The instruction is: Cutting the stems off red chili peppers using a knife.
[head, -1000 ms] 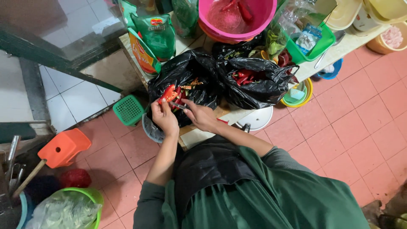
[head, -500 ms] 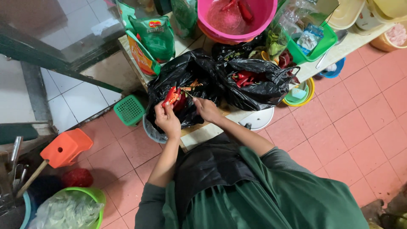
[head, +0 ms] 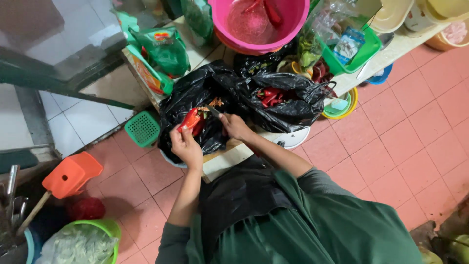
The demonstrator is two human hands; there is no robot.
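Head view shows the left hand (head: 187,145) with fingers clamped on a glossy red pepper (head: 190,119) over a crumpled black plastic bag (head: 195,100); the right hand (head: 236,126), closed on a small knife (head: 213,111), should cut away from the fingers.

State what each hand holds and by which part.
The left hand grips a red chilli pepper by its lower end. The right hand holds a small knife by the handle, blade toward the pepper.

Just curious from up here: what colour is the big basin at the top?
Pink: the basin shows best in the head view, with red chillies inside.
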